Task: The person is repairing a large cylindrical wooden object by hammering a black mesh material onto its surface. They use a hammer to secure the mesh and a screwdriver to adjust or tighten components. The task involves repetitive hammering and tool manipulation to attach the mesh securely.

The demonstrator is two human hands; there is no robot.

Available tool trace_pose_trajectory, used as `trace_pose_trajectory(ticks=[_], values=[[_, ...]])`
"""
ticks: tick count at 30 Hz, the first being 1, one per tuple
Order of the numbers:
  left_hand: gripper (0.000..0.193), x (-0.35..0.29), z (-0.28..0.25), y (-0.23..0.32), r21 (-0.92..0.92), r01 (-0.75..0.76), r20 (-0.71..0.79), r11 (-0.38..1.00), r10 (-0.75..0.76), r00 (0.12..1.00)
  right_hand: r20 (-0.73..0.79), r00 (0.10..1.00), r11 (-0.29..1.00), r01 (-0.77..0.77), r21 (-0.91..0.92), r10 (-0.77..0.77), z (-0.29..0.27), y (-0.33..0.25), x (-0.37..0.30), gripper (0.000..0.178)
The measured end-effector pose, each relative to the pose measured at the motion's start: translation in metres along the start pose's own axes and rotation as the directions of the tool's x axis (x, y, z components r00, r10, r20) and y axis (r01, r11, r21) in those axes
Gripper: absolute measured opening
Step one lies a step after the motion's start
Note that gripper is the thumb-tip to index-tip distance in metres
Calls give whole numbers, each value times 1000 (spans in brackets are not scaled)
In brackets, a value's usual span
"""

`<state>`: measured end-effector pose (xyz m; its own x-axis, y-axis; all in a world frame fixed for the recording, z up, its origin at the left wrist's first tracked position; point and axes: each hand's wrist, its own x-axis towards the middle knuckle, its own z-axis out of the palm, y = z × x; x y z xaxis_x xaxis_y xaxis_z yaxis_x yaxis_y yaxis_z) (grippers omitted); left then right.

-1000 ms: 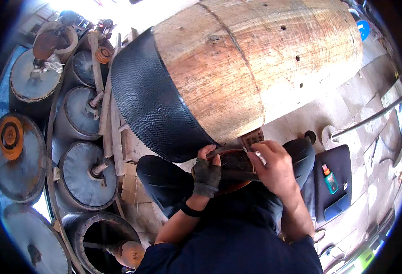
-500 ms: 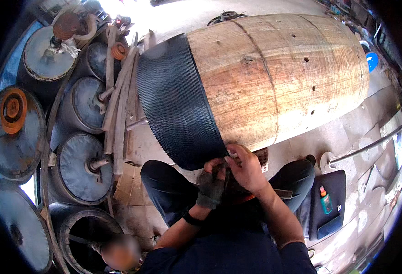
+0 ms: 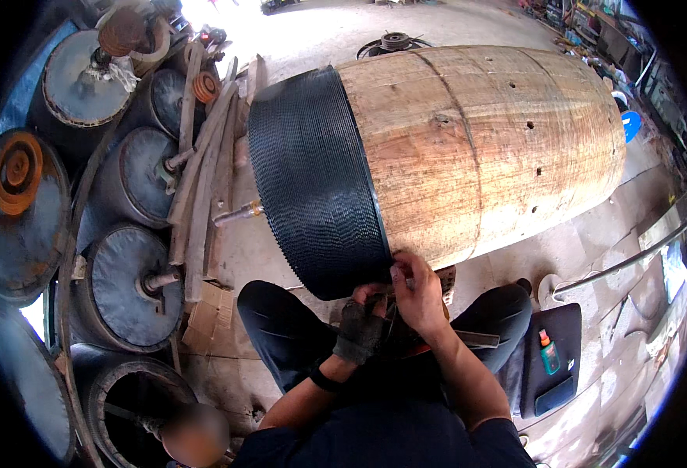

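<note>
A big wooden roller (image 3: 491,148) lies on its side in front of me. Closely packed rows of black toothed strip (image 3: 316,175) cover its left end. My left hand (image 3: 361,326), in a dark fingerless glove, is closed just below the near edge of the black rows. Bare, my right hand (image 3: 419,295) is closed beside it, fingertips pinched at the border between black strip and wood. Whatever the fingers hold is too small and hidden to name.
Metal-ended drums (image 3: 136,273) crowd the left side, with long wooden planks (image 3: 203,195) leaning there. A metal shaft (image 3: 238,212) juts from the roller's left end. At my right, a green bottle (image 3: 548,355) lies on a black pad (image 3: 546,320). A dark pulley wheel (image 3: 394,41) sits behind the roller.
The view has shifted slightly, so the roller appears a little lower. Both hands stay at the near edge of the black rows; the right fingers have moved slightly.
</note>
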<state>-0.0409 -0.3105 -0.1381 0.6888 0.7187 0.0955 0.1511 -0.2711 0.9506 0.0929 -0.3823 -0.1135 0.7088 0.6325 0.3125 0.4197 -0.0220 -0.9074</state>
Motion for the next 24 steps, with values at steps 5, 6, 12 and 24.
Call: trace_pose_trajectory(ticks=[5, 6, 12, 24], values=[[25, 1, -6, 12, 117, 57, -10, 992, -56, 998, -17, 1000, 1000, 16, -18, -17, 6, -3, 4, 22], [26, 0, -6, 11, 107, 49, -10, 993, -49, 999, -32, 999, 1000, 29, 3, -29, 7, -2, 3, 22], [30, 4, -8, 19, 133, -39, -62, 990, 48, 997, -38, 999, 999, 25, 42, -24, 5, -3, 3, 20], [32, 25, -6, 47, 273, -210, -60, 939, 234, 970, 17, 995, 991, -102, 88, 101, -7, -8, 14, 19]])
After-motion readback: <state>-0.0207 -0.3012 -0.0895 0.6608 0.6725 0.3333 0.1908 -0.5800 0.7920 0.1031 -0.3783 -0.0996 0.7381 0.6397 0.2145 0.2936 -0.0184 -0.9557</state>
